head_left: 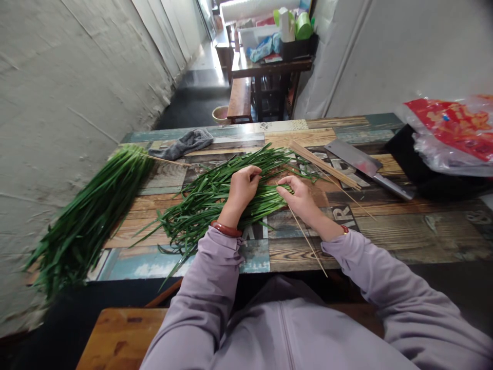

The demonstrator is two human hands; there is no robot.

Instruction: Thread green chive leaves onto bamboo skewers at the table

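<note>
My left hand (242, 188) is curled on a loose pile of green chive leaves (204, 200) in the middle of the table, fingers closed round a few leaves. My right hand (298, 195) pinches a thin bamboo skewer (308, 241) that slants back toward the table's near edge, its tip among the same leaves. The two hands are a hand's width apart.
A big bundle of chives (88, 216) lies at the table's left end, overhanging the edge. A stack of skewers (323, 164), a cleaver (365, 167), a grey cloth (187, 143) and plastic bags (454, 133) lie further back and right. A wooden bench (119, 334) is under me.
</note>
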